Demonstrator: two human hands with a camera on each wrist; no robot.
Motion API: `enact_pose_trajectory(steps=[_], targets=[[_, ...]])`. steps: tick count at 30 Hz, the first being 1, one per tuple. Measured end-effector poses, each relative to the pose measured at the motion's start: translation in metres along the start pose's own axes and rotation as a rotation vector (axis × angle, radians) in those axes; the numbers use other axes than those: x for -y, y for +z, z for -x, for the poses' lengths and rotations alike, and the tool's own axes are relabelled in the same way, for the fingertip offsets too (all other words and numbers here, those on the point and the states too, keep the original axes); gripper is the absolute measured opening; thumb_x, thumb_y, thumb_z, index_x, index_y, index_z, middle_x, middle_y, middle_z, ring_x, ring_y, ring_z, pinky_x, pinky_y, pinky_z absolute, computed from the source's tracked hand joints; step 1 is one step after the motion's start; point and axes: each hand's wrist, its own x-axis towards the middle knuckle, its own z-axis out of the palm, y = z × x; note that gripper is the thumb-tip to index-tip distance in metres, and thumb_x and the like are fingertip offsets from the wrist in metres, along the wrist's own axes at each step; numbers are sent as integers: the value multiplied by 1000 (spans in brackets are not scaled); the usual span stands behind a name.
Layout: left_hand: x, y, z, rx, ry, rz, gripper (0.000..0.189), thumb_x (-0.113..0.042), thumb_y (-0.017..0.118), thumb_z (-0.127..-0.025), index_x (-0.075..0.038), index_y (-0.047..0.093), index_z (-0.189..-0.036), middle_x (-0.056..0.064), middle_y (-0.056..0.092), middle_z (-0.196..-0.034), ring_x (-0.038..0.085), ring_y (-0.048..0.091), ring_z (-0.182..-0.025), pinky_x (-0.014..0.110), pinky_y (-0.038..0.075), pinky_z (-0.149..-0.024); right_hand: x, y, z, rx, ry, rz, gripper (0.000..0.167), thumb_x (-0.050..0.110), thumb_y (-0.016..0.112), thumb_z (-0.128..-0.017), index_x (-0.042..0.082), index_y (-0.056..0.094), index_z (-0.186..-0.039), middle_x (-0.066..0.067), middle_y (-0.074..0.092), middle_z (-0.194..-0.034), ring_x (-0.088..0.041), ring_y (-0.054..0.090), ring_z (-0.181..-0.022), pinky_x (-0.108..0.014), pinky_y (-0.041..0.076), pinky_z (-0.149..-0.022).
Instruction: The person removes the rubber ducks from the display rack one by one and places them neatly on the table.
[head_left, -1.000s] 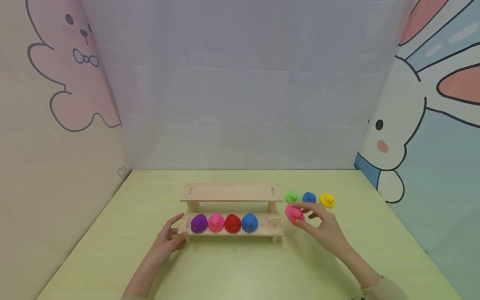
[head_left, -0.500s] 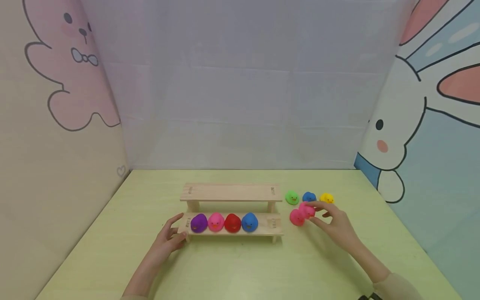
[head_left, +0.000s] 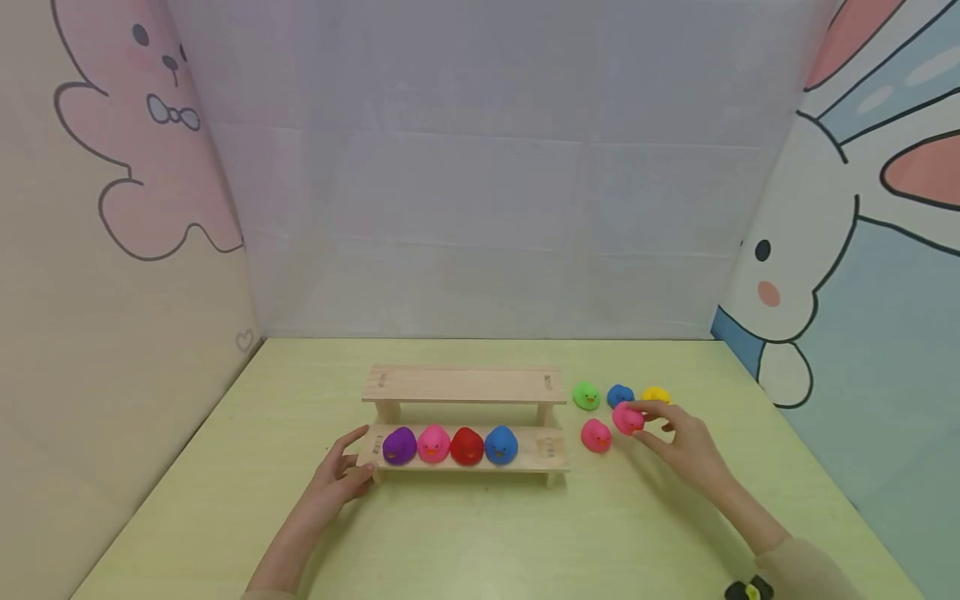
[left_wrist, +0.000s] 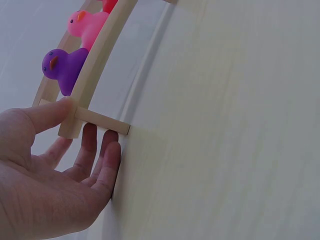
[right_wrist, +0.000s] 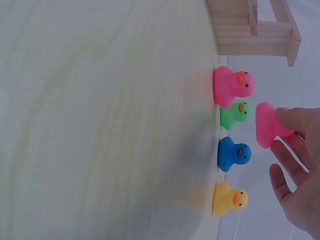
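Note:
My right hand (head_left: 686, 446) pinches a pink rubber duck (right_wrist: 266, 125) between thumb and fingers, raised off the table in the right wrist view. Another pink duck (head_left: 596, 436) sits on the table just left of it. Behind the held duck stand a green duck (head_left: 587, 396), a blue duck (head_left: 620, 395) and a partly covered yellow duck (right_wrist: 231, 199). My left hand (head_left: 330, 479) grips the left end of a two-step wooden shelf (head_left: 463, 385), thumb on its front edge and fingers by the leg. On the lower step sit purple (head_left: 399, 446), pink (head_left: 433, 445), red (head_left: 467, 447) and blue (head_left: 501, 445) ducks.
The shelf's lower step has bare wood (head_left: 543, 450) right of its blue duck. A pale green table (head_left: 480, 533) lies under everything, with a white curtain (head_left: 480, 183) behind and printed cloth walls at both sides. A black object (head_left: 748, 589) shows by the right sleeve.
My right hand has moved rightward with the pink duck, away from the shelf. The pink duck on the table, earlier hidden behind it, now shows fully. My left hand stays put.

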Motion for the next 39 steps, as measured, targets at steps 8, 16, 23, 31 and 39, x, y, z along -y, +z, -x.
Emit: enact_pose_trajectory(steps=[8,16,23,31,39], targets=[[-1,0,0,-11,-8,-6,63,-10,55,-99,-22,27,-154,23,54,-132,20,63,-107,31,55,-88,-5,-3,-3,37,14,28,40,6,78,-82,9,67,-120,-12,72,-111,-32,65,-98,-47,53,-79],[-1,0,-1,-12,-1,-2,63,-10,55,-99,-21,27,-154,22,56,-129,19,63,-104,31,55,-88,-11,-3,-3,93,29,67,36,7,78,-82,8,68,-116,-13,74,-106,-31,67,-95,-45,54,-79],[0,0,0,-11,-5,-6,63,-10,55,-99,-21,27,-155,22,55,-130,20,63,-106,32,56,-88,-17,-2,-1,143,34,61,33,9,77,-83,9,70,-115,-10,74,-106,-29,68,-93,-44,54,-77],[-2,1,0,-15,-12,-9,63,-11,55,-99,-22,27,-154,20,56,-128,18,63,-104,32,55,-88,-20,0,-4,203,90,34,32,12,75,-85,10,69,-117,-11,73,-111,-29,67,-98,-49,55,-81],[0,1,0,-13,-7,-11,63,-10,55,-99,-21,27,-154,23,55,-130,19,64,-104,29,55,-86,-20,-1,-4,244,107,28,32,13,74,-86,9,68,-118,-12,72,-112,-29,65,-100,-49,56,-82]])
